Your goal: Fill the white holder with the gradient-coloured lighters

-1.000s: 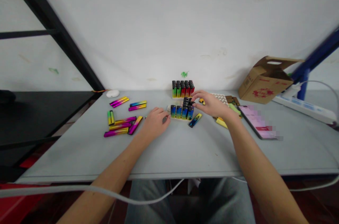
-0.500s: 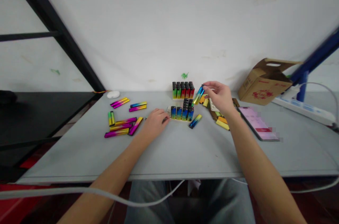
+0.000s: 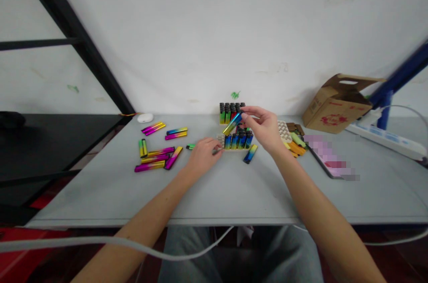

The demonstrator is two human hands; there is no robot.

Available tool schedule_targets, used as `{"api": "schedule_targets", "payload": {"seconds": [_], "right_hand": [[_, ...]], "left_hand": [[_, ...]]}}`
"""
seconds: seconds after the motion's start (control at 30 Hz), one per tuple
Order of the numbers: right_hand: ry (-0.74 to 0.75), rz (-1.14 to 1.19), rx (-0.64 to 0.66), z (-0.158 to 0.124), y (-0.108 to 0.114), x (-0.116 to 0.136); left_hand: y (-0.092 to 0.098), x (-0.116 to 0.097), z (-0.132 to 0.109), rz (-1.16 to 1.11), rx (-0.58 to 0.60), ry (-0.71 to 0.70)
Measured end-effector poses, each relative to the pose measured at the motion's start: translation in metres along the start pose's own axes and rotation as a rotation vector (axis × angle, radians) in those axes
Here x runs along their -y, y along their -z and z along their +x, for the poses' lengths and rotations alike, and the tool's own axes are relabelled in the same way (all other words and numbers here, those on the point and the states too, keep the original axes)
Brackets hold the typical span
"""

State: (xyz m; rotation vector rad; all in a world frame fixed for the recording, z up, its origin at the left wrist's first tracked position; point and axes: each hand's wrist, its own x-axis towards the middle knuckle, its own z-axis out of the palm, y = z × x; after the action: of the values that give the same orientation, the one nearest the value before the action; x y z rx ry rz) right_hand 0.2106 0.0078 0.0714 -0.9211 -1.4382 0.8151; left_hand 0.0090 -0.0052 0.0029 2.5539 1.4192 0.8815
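Observation:
My right hand pinches a blue-and-gold lighter by its dark end, tilted above a white holed tray. Upright blue lighters with black tops stand in that tray. Fingers of my left hand are closed at the tray's left end, mostly hiding their grip. A green lighter lies beside that hand. Just right of the tray, a loose blue-and-yellow lighter rests on the table. Behind, green and red lighters stand in a block, partly covered by my right hand.
Several pink-and-gold lighters lie at the left, near a white case. To the right are another holed tray, yellow pieces, a phone, an open carton and a power strip.
My right hand has carried the lighter leftward, from beside the tray to above it. My left hand and the tray have shifted slightly right. The holed tray at the right is now uncovered.

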Motion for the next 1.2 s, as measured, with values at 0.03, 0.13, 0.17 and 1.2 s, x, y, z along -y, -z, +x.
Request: {"api": "schedule_targets", "payload": {"seconds": [0.03,0.13,0.17,1.2], "right_hand": [[0.038,-0.056,0.029,-0.003,-0.006,0.001],[0.221,-0.292,0.100,-0.009,-0.019,0.001],[0.285,-0.364,0.118,-0.010,-0.023,0.001],[0.393,-0.730,0.272,-0.004,-0.027,-0.025]], "left_hand": [[0.001,0.003,0.000,-0.026,-0.018,0.003],[0.007,0.013,0.000,-0.024,-0.079,0.011],[0.009,0.015,-0.001,-0.008,-0.090,0.013],[0.008,0.016,-0.004,0.014,0.004,0.004]]}}
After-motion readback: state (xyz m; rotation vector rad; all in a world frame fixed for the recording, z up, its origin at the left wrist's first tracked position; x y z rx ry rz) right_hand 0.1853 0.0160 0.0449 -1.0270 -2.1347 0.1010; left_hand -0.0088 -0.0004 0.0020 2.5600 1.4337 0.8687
